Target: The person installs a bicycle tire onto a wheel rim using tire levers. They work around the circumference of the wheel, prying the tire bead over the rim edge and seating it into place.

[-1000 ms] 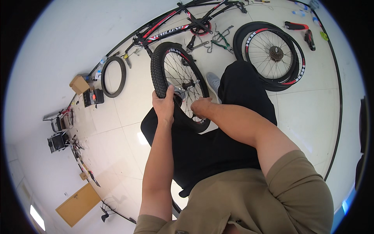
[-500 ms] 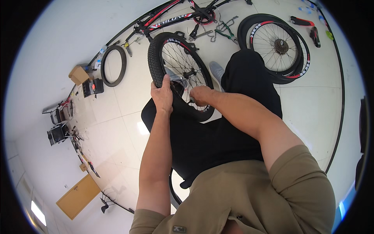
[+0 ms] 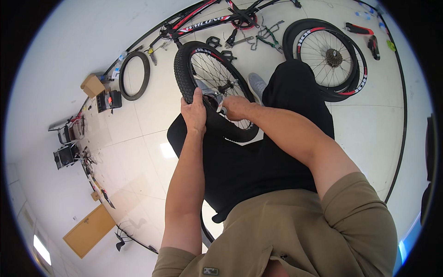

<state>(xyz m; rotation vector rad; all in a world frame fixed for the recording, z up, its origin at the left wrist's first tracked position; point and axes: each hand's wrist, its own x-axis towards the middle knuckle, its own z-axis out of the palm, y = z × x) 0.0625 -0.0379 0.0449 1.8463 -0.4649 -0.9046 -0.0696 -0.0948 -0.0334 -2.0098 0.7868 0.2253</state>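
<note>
A bicycle wheel (image 3: pixel 182 69) with a knobby black tyre stands tilted between my legs, its lower edge resting against my dark trousers. My left hand (image 3: pixel 194 112) is closed around the tyre on the near left side, thumb pointing up along it. On the inner side of the rim, my right hand (image 3: pixel 239 109) is closed in a fist over the spokes. From that fist a small tool with a pale grey end (image 3: pixel 224 111) sticks out toward the tyre; its working tip is hidden, so I cannot tell its kind.
Beyond the wheel lies a black and red bicycle frame (image 3: pixel 207 25), with pedals (image 3: pixel 227 56), a chain and green-handled pliers (image 3: pixel 272 42) nearby. A second wheel with a cassette (image 3: pixel 333 57) lies at right. At left are a loose tyre (image 3: pixel 122 81), a cardboard box (image 3: pixel 92 86) and a toolbox (image 3: pixel 109 100).
My right hand has moved slightly up and away from me along the rim with the grey-ended tool. The wheel has shifted a little, while my left hand keeps its hold on the tyre.
</note>
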